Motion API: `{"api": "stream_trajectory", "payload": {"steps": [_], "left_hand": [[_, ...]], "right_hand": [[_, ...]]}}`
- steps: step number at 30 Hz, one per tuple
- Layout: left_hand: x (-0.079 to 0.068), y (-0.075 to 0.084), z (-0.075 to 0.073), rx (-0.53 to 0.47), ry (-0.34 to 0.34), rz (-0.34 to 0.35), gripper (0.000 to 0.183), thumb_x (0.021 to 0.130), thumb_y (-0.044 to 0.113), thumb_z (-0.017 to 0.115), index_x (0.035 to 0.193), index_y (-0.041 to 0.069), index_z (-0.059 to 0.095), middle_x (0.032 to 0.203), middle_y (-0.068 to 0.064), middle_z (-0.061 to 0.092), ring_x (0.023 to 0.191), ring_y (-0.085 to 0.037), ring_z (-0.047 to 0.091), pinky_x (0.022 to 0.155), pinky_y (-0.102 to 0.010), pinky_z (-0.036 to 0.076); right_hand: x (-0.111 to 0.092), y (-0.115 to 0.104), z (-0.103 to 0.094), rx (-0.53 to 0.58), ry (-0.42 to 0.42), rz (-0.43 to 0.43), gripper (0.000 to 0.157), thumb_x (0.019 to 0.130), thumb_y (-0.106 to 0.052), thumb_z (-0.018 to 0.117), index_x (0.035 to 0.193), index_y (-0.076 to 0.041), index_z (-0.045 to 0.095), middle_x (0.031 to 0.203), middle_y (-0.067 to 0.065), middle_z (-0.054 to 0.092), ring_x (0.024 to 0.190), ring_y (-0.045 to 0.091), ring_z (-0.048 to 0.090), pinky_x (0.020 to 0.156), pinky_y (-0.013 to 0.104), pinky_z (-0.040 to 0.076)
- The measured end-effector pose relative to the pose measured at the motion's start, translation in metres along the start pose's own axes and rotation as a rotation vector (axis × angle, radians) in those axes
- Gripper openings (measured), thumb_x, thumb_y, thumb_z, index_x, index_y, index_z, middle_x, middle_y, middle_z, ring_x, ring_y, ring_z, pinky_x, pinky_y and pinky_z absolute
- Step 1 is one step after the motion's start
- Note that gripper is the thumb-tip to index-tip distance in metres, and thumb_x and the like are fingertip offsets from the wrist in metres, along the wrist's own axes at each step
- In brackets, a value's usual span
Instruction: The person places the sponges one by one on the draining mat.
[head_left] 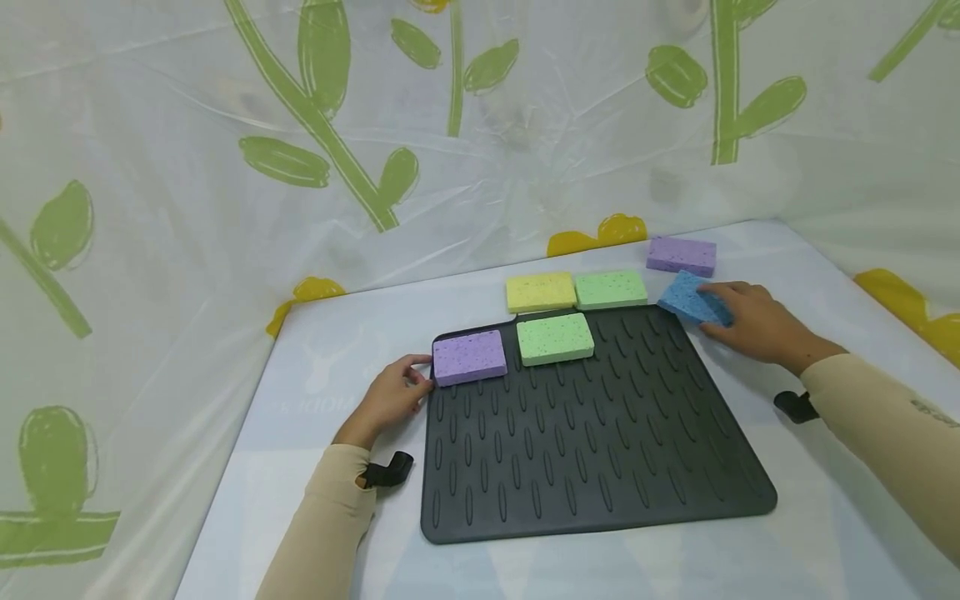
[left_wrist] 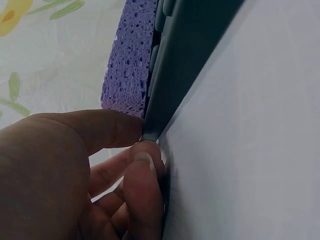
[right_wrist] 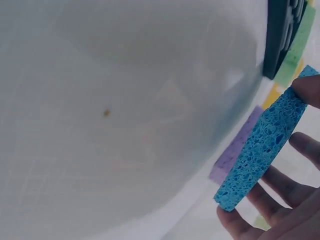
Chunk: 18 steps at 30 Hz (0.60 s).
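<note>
Currently in hand: blue sponge (head_left: 688, 300) at corner of dark mat (head_left: 600, 454)

The left hand (head_left: 387, 397), its grip narrow, pinches the mat's rim beside a purple sponge (head_left: 469, 357); a green sponge (head_left: 556, 337) follows on the mat. The right hand (head_left: 759, 325) holds the blue sponge between thumb and fingers at the mat's far-right corner. The step appears to be positioning this sponge; the next move likely calls for a steady mat and an even hold. Underneath, a pale desk (head_left: 337, 354); behind, leaf-patterned sheeting (head_left: 172, 167).
</note>
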<state>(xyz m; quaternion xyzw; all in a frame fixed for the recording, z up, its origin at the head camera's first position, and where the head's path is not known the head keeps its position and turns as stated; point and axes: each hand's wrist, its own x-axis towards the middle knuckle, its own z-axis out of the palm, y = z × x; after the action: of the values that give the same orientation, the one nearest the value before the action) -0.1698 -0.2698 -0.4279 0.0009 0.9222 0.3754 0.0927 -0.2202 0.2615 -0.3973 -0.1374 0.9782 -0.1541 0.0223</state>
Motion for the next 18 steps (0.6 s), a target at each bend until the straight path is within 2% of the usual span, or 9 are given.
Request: {"api": "stream_trajectory", "payload": {"steps": [18], "left_hand": [[-0.001,0.002,0.0,-0.007,-0.005,-0.01,0.05,0.095,0.021,0.061,0.144,0.016,0.052,0.101,-0.008,0.063,0.06,-0.014,0.059,0.056,-0.027,0.048]], "right_hand": [[-0.002,-0.039,0.006,-0.009,0.014,-0.199,0.062,0.091,-0.015,0.066,0.147,-0.004,0.044,0.147,0.031,0.04,0.134,0.052,0.038,0.106,0.069,0.033]]}}
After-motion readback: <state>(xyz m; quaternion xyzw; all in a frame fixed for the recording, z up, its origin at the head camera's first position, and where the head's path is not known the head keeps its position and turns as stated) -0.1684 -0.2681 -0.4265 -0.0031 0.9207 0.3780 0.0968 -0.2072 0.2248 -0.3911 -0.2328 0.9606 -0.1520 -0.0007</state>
